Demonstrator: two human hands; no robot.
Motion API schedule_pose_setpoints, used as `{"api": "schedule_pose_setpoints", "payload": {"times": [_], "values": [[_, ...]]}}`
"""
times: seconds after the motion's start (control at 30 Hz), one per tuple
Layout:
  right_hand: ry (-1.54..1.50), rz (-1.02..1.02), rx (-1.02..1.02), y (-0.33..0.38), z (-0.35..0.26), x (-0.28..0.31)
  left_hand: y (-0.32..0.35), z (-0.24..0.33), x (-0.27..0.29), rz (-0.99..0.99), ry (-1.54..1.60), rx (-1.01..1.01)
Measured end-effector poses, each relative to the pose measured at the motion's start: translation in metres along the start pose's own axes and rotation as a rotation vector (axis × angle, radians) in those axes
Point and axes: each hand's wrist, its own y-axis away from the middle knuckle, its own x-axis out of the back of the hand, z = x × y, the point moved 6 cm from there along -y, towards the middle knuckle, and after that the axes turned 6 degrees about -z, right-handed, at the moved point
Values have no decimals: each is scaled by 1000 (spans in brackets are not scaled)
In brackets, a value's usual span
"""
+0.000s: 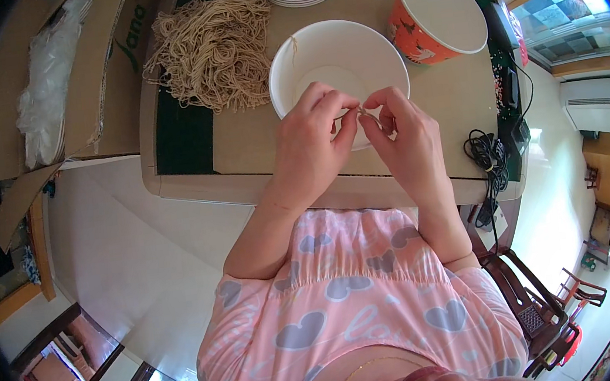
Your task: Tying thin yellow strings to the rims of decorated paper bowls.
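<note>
Left hand [311, 132] and right hand [397, 130] fingertips pinched together on what looks like a noodle strand [364, 112], white bowl [336, 57] just behind, noodle pile [214, 47] further left.

Home dining room: wooden chairs [547, 299], table [241, 152]

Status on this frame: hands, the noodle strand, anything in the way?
Left hand and right hand pinch one noodle strand over white bowl. Noodle pile behind-left, untouched. Nothing between hands and bowl.
</note>
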Motion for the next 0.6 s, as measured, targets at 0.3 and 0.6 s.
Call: {"api": "schedule_pose_setpoints", "payload": {"times": [0.3, 0.6], "values": [[-20, 66, 114, 1, -1, 1, -1, 1, 1, 2, 28, 7], [-26, 44, 66, 1, 3, 0, -3, 0, 3, -23, 28, 35]]}}
